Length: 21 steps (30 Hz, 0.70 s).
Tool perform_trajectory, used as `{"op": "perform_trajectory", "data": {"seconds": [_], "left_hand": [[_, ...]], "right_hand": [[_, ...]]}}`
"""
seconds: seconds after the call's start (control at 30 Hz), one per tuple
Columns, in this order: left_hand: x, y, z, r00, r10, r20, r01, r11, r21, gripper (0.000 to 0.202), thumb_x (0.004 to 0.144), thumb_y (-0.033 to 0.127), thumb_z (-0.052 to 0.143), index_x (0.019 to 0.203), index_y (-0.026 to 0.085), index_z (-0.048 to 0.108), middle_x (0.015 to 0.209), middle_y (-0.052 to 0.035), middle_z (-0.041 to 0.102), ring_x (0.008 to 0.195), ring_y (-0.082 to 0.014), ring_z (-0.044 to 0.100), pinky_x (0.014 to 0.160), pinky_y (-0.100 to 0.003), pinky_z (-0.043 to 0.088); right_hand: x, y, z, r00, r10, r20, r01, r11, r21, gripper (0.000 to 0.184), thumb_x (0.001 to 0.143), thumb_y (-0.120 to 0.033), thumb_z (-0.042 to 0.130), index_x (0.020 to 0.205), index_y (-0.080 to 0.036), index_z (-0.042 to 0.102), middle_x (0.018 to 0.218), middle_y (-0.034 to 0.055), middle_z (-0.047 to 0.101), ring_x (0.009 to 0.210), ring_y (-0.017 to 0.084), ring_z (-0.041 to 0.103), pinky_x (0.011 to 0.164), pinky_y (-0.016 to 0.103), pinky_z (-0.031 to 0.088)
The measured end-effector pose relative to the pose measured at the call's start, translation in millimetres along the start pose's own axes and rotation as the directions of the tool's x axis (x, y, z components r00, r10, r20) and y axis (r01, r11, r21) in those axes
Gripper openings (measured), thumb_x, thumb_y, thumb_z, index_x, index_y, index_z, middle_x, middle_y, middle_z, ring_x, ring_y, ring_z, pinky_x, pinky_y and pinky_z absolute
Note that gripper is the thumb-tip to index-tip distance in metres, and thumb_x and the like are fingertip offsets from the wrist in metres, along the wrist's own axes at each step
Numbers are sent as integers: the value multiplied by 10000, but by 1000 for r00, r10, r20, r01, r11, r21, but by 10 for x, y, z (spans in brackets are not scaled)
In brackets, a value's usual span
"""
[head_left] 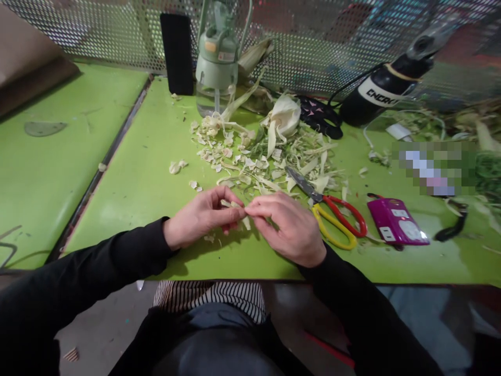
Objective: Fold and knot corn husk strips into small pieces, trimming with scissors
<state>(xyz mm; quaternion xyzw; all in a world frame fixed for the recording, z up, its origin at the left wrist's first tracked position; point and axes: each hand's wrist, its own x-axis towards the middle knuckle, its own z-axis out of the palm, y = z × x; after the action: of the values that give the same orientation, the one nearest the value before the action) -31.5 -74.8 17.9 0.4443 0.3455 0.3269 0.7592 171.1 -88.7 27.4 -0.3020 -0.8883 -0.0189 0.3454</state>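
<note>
Over the near part of the green table (129,209), my left hand (205,214) is closed, pinching a small pale strip of what looks like corn husk (246,223) between thumb and fingers. My right hand (287,224) meets it from the right. Its thumb and forefinger press together at the tip of the left thumb, on the same strip as far as I can see. Husk scraps and shreds (250,164) lie spread just beyond both hands. To the right of my right hand rest scissors (323,201) with one red and one yellow handle.
A green water bottle (217,68) and a black phone (178,55) stand against the perforated metal screen (117,36). A larger husk piece (285,117) tops the scraps. Rightward are a purple box (397,222), a white charger (399,131) and a black bottle (379,94).
</note>
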Motion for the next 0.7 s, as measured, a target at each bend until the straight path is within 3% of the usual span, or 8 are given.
{"op": "perform_trajectory", "data": {"seconds": [0.17,0.4,0.53,0.6,0.7], "left_hand": [[-1,27,-46,987,-145,74,150,987,-63,228,793,209,776,928,120,616,608,42,634,522,-48,556,524,-156,446],[-9,130,-84,906,-346,245,375,923,-83,277,720,260,857,885,109,694,667,4,694,586,-51,613,605,-157,484],[5,94,-97,886,-397,241,413,911,-19,166,769,167,797,873,109,681,649,6,697,556,-45,604,565,-151,460],[21,73,-105,901,-390,192,396,918,6,96,819,136,735,878,107,665,641,5,692,534,-43,592,539,-153,447],[40,101,-132,941,-325,97,326,945,3,77,836,125,705,867,112,635,611,17,669,492,-37,558,476,-144,409]], "right_hand": [[-22,9,8,997,-63,40,61,997,46,217,857,-6,630,1015,-153,655,937,87,744,861,175,681,772,315,581],[-81,-47,-110,981,-148,125,132,983,130,212,921,-77,591,1106,-159,655,1012,75,735,934,177,665,854,336,562],[-33,-18,-154,964,-173,201,146,979,145,173,981,-126,525,1066,-182,664,965,49,741,905,165,667,819,318,565],[31,80,-215,974,-78,211,52,990,129,119,987,-206,558,1019,-209,672,931,30,733,864,156,666,759,299,561],[132,271,-332,961,241,139,-246,969,18,130,963,-310,604,987,-216,690,961,56,699,788,172,644,667,315,539]]}}
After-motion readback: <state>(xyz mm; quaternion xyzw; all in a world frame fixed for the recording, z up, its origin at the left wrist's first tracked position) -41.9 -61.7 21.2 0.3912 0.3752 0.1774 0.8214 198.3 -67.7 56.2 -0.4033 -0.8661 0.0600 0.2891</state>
